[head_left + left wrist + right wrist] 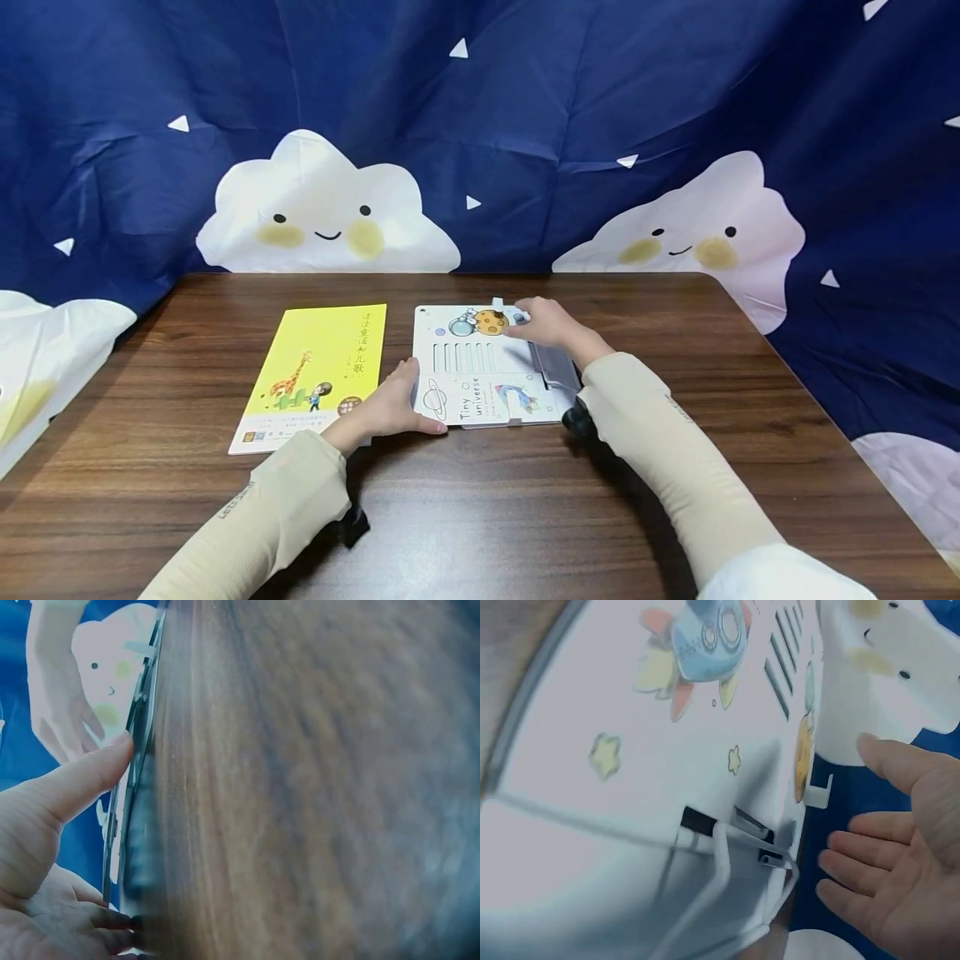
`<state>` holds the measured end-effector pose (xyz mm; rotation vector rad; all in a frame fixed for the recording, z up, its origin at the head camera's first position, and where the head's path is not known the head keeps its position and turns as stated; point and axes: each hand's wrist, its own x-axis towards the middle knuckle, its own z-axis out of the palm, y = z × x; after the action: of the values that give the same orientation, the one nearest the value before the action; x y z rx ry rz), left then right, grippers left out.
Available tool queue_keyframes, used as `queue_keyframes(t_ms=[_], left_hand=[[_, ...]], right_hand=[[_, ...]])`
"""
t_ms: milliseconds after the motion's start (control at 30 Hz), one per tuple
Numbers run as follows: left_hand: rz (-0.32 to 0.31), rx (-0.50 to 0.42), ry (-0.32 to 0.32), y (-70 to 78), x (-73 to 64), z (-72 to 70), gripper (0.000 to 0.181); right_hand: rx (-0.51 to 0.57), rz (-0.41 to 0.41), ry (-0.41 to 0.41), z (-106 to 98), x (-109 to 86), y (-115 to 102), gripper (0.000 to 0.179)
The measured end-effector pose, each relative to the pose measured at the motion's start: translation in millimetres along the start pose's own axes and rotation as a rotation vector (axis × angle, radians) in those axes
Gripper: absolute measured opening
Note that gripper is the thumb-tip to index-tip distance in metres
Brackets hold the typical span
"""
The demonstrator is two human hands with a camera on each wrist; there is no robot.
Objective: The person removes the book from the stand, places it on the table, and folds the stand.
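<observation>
A white metal book stand [465, 358], folded and printed with a planet, a rocket and the words "Tiny universe", lies on the table. My left hand [397, 404] holds its near left corner, thumb on the near edge and fingers at the left edge. In the left wrist view, that thumb [90, 776] touches the thin edge of the stand [142, 697]. Over the stand's far right part is my right hand [551, 323]. In the right wrist view its fingers [870, 851] are spread, apart from the panel and the bent wire leg [718, 862].
A yellow book [322, 367] with a giraffe on its cover lies left of the stand, partly behind the left hand. The brown wooden table [480, 517] reaches back to a blue curtain [510, 108] with white clouds.
</observation>
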<state>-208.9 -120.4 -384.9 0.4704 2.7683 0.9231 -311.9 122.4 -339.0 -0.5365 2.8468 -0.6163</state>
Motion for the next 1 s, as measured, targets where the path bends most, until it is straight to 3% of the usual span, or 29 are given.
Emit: queue_keyframes(t_ms=[200, 400, 1000], left_hand=[[0.000, 0.001, 0.003, -0.2, -0.3, -1.2, 0.110], [0.002, 0.001, 0.004, -1.6, 0.8, -0.9, 0.110], [-0.028, -0.036, 0.009, 0.1, 0.1, 0.6, 0.111]], right_hand=[[0.135, 0.062, 0.053, 13, 16.1, -2, 0.068], [0.235, 0.071, 0.037, 23, 24.0, -5, 0.068], [0.188, 0.006, -0.022, 28, 33.6, -2, 0.065]])
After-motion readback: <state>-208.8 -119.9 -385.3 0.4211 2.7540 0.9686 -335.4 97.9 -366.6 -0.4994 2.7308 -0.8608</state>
